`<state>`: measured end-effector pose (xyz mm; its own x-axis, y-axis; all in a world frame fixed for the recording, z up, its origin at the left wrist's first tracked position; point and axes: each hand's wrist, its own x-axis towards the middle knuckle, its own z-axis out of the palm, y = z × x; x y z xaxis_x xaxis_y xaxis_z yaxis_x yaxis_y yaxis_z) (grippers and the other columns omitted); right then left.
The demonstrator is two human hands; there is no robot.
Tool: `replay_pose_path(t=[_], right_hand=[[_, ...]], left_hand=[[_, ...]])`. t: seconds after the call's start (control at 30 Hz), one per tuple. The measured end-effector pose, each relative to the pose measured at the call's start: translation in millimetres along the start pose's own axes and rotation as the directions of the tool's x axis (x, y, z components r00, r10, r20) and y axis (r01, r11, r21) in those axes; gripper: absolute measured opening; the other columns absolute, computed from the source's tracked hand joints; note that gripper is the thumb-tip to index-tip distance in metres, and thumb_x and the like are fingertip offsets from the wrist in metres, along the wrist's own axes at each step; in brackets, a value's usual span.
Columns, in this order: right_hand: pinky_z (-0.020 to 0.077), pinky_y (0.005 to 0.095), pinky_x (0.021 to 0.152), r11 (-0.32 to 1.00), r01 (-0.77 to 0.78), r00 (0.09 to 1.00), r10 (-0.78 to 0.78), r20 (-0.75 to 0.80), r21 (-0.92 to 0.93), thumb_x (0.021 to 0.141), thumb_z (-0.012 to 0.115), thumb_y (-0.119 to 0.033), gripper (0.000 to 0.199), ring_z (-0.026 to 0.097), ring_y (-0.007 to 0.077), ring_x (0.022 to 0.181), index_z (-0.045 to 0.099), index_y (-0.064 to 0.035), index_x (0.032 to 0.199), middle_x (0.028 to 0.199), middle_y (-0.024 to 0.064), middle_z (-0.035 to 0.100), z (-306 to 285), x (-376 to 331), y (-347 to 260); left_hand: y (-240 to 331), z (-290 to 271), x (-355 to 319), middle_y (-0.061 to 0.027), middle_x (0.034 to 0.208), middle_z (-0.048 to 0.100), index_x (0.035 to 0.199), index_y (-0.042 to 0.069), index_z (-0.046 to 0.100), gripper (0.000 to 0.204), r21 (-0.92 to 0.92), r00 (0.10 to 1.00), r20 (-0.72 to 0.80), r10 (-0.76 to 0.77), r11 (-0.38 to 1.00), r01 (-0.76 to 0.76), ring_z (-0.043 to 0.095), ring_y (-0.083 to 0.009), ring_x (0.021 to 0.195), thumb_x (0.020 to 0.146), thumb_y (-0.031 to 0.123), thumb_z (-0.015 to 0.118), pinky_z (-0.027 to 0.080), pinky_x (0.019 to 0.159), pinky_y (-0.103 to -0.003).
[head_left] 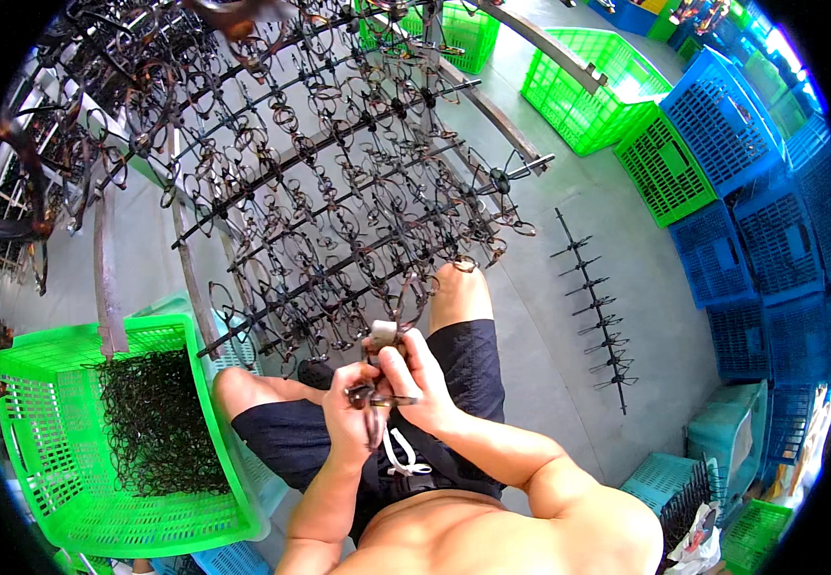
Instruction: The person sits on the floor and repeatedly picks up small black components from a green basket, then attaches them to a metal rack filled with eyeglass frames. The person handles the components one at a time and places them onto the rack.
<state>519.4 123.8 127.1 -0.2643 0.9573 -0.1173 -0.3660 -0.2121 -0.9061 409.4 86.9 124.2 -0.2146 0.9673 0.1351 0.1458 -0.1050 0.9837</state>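
Both of my hands meet in front of my lap, fingers closed around glossy brown pieces that look like tortoiseshell eyeglass frames. My left hand (343, 407) grips a dark brown eyeglass frame (374, 422), part of which hangs below the fingers. My right hand (417, 381) pinches at the same cluster from the other side. A small white block (384, 333) shows at the fingertips, and another brown rim (417, 299) rises just beyond it. Past my hands, a rack of black bars (324, 144) carries many similar brown frames. Fingers hide exactly how the held pieces join.
At left, a green crate (192, 412) contains a heap of thin black wire-like pieces (157, 422). A spiked black rod (592, 297) lies on the grey floor at right. Blue crates (722, 115) are stacked along the right side, near a bright green crate (583, 86). Metal rails (106, 268) stand at left.
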Motion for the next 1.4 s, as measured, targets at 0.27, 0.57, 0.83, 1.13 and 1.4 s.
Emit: replay_pose_path(t=[0.27,0.57,0.83,1.13,1.4], right_hand=[[0.0413,0.0229,0.044,0.592,0.272,0.705,-0.659,-0.262,-0.758,0.093,0.045,-0.015,0.019,0.05,0.0105,0.047,0.052,0.0012,0.099,0.079,0.0065,0.058,-121,91,-61],[0.0333,0.0213,0.037,0.942,0.236,0.856,-0.317,-0.408,-0.237,0.09,0.053,-0.008,0.013,0.043,0.0074,0.042,0.049,-0.0025,0.101,0.079,0.0057,0.057,-165,139,-82],[0.0278,0.0196,0.039,0.964,0.079,0.906,-0.176,-0.384,-0.255,0.09,0.05,-0.01,0.009,0.037,0.0048,0.043,0.052,-0.0033,0.095,0.086,0.0071,0.065,-163,155,-92],[0.0403,0.0249,0.059,0.914,0.028,0.86,-0.229,-0.456,-0.405,0.086,0.056,-0.015,0.014,0.05,0.0101,0.063,0.049,-0.0034,0.09,0.07,0.0036,0.055,-164,173,-80],[0.044,0.0321,0.076,0.644,0.09,0.73,-0.562,-0.389,-0.76,0.087,0.056,-0.017,0.026,0.056,0.0211,0.08,0.05,-0.0014,0.107,0.091,0.0118,0.059,-156,154,-78]], left_hand=[[10,-12,10,-0.0107,0.089,0.064,0.102,0.005,0.049,0.023,-0.388,0.855,0.272,-0.443,0.762,0.518,0.064,-0.0172,0.073,0.082,-0.003,0.057,0.052,0.053,-0.024],[10,-26,9,-0.0125,0.09,0.062,0.101,0.007,0.048,0.023,-0.637,0.845,0.317,-0.431,0.563,0.526,0.063,-0.0215,0.079,0.081,0.001,0.057,0.052,0.06,-0.027],[14,-25,13,-0.014,0.091,0.062,0.104,0.005,0.047,0.025,-0.598,0.863,0.285,-0.418,0.626,0.501,0.063,-0.0219,0.08,0.082,0.001,0.057,0.053,0.059,-0.028],[30,-22,30,-0.0145,0.095,0.062,0.107,0.005,0.051,0.026,-0.706,0.905,0.165,-0.392,0.594,0.386,0.064,-0.0262,0.085,0.081,0.002,0.056,0.057,0.064,-0.03],[42,-6,46,-0.0133,0.098,0.06,0.11,0.005,0.05,0.027,-0.748,0.904,0.229,-0.361,0.529,0.401,0.062,-0.0263,0.089,0.083,0.0,0.049,0.055,0.069,-0.031]])
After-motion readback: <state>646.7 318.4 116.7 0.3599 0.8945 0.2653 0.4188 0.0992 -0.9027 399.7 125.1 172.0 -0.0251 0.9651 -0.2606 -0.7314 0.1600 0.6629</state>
